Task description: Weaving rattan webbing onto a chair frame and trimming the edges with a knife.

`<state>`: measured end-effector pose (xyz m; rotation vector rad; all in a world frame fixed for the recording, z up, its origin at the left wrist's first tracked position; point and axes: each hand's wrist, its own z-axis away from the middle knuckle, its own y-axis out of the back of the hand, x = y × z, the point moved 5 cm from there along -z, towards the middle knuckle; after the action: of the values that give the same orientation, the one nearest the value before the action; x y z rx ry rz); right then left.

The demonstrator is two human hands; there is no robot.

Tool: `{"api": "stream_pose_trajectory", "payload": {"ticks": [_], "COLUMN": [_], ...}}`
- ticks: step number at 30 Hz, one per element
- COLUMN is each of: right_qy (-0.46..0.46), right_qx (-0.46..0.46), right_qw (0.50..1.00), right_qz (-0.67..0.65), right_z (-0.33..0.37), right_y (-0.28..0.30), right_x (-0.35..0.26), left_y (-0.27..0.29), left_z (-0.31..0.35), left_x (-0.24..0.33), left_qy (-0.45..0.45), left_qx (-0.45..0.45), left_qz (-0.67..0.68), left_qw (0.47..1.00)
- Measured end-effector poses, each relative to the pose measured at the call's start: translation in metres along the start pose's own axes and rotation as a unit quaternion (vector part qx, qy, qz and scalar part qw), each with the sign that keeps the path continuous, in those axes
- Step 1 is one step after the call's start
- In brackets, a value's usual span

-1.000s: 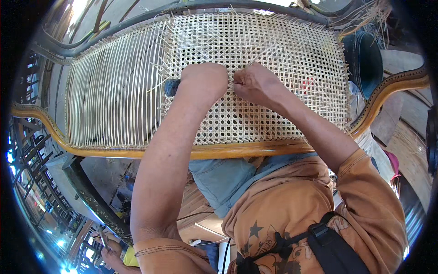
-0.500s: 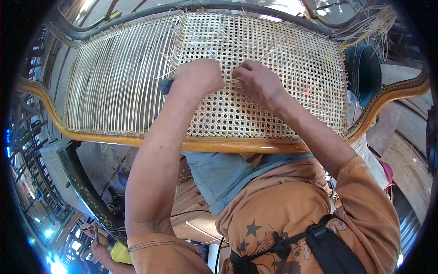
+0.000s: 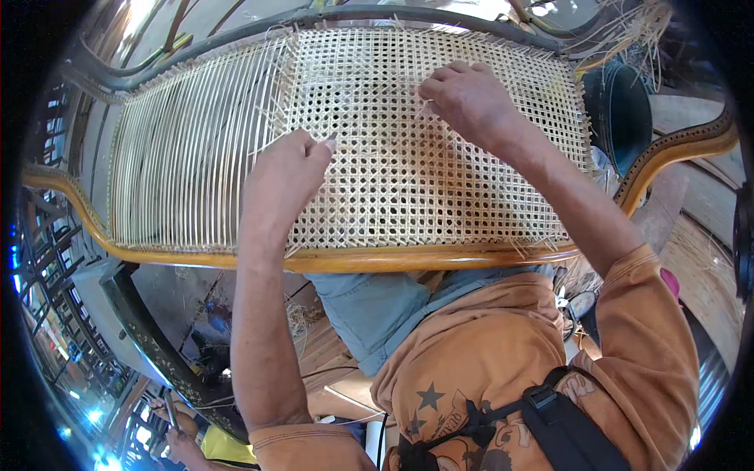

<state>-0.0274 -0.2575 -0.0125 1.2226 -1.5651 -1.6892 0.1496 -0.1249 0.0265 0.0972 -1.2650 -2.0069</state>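
A woven cane panel (image 3: 377, 196) is stretched across a curved wooden frame (image 3: 408, 259) in front of me. Its right part carries a close mesh with small holes; at left only parallel cane strands (image 3: 173, 165) run across. My left hand (image 3: 284, 180) is closed at the mesh's left border, around a small tool whose dark tip (image 3: 333, 136) peeks out beside the thumb. The tool's handle is hidden in the fist. Over the upper middle of the mesh, my right hand (image 3: 470, 98) is pinched, with a pale bit of cane strand at its fingertips, partly blurred.
Loose cane ends stick out along the mesh's left border. A dark green bucket (image 3: 616, 110) stands beyond the frame's right end, under a bundle of cane fibres (image 3: 640, 39). A dark curved furniture piece (image 3: 157, 337) lies lower left, near another person's hand (image 3: 184, 439).
My hands have moved apart: the left toward me and to the left, the right farther away and slightly right. The panel has shifted slightly in view.
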Motion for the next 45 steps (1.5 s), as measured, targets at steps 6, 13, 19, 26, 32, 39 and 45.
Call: {"api": "stream_pose_trajectory", "payload": {"ticks": [6,13,19,26,32,39,45], "right_qy": [-0.085,-0.157,-0.166,-0.189,-0.201,-0.151,-0.165], "right_qx": [-0.195,-0.3,-0.287,-0.3,-0.313,-0.266,-0.29], "right_qw": [0.977,0.934,0.907,0.88,0.851,0.827,0.829], "right_qz": [0.001,-0.112,-0.259,-0.317,-0.37,-0.471,-0.45], "right_z": [-0.002,0.007,0.008,0.0,-0.002,0.004,0.001], "right_y": [0.007,-0.014,-0.035,-0.044,-0.049,-0.05,-0.051], "right_x": [0.026,0.042,0.055,0.061,0.066,0.089,0.083], "left_y": [-0.041,-0.055,-0.054,-0.063,-0.071,-0.069,-0.057], "left_z": [-0.001,-0.008,-0.02,-0.036,-0.041,-0.033,-0.039], "left_x": [0.01,0.006,0.026,0.021,0.019,0.02,-0.005], "left_qy": [0.056,0.012,-0.093,-0.002,-0.049,-0.016,-0.017], "left_qx": [-0.123,-0.151,-0.119,-0.358,-0.291,-0.328,-0.328], "left_qz": [0.136,0.066,0.202,0.281,0.173,0.263,0.171], "left_qw": [0.981,0.986,0.968,0.891,0.94,0.907,0.929]}}
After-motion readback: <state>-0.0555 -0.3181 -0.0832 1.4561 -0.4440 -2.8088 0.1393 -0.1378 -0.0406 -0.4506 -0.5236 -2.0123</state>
